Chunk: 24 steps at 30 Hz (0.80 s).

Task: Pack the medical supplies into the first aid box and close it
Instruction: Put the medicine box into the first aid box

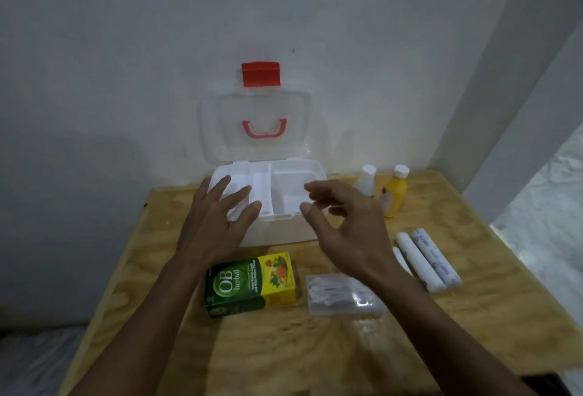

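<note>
The translucent white plastic first aid box (285, 228) stands open against the wall, its clear lid upright, and both empty hands hover spread above its tray: left hand (217, 222), right hand (344, 228). The green-and-yellow cardboard medicine carton (250, 283) lies on the plywood table (473, 317) just nearer the person than the box, under and between the wrists, roughly as near to either. Its long axis runs left to right.

A plain white wall (126, 33) fills the upper view from nine o'clock to one o'clock, dimly lit, with a small dark speck (293, 49) near its middle. A white pillar (517, 112) slants down at two o'clock. Below, a light plywood table (299, 357) spreads toward six o'clock. At three o'clock a pale, mottled floor (555, 206) shows; at seven o'clock lies something grey, perhaps cloth (34, 361).
</note>
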### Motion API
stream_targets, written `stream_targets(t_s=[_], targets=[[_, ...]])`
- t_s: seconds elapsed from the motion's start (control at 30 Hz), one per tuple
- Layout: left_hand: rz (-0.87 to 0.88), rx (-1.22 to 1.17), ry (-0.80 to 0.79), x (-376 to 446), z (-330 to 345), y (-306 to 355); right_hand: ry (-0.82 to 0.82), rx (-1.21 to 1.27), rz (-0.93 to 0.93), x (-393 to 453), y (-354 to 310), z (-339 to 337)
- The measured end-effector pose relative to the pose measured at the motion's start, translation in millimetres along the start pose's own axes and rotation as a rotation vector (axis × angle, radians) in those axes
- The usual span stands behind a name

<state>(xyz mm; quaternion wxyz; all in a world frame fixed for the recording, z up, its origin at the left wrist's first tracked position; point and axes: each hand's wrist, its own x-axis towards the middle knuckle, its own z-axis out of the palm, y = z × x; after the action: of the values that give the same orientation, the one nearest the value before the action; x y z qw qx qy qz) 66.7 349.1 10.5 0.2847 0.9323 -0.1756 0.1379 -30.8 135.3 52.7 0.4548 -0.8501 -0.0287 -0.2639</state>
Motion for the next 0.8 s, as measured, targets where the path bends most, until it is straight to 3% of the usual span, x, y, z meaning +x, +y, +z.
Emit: stream_targets(t_s=[0.2, 0.3, 0.6, 0.8], targets=[[0.033, -0.008, -0.008, 4, 2, -5, -0.388, -0.004, 0.112, -42, 16, 19], [0.050, 0.000, -0.009, 4, 4, -11, -0.565, -0.055, 0.072, -40, 19, 29], [0.039, 0.057, -0.008, 7, 15, -25, -0.647, 0.012, 0.068, -32, 23, 37], [0.055, 0.053, -0.006, 7, 14, -24, -0.565, -0.076, 0.051, -43, 25, 37]])
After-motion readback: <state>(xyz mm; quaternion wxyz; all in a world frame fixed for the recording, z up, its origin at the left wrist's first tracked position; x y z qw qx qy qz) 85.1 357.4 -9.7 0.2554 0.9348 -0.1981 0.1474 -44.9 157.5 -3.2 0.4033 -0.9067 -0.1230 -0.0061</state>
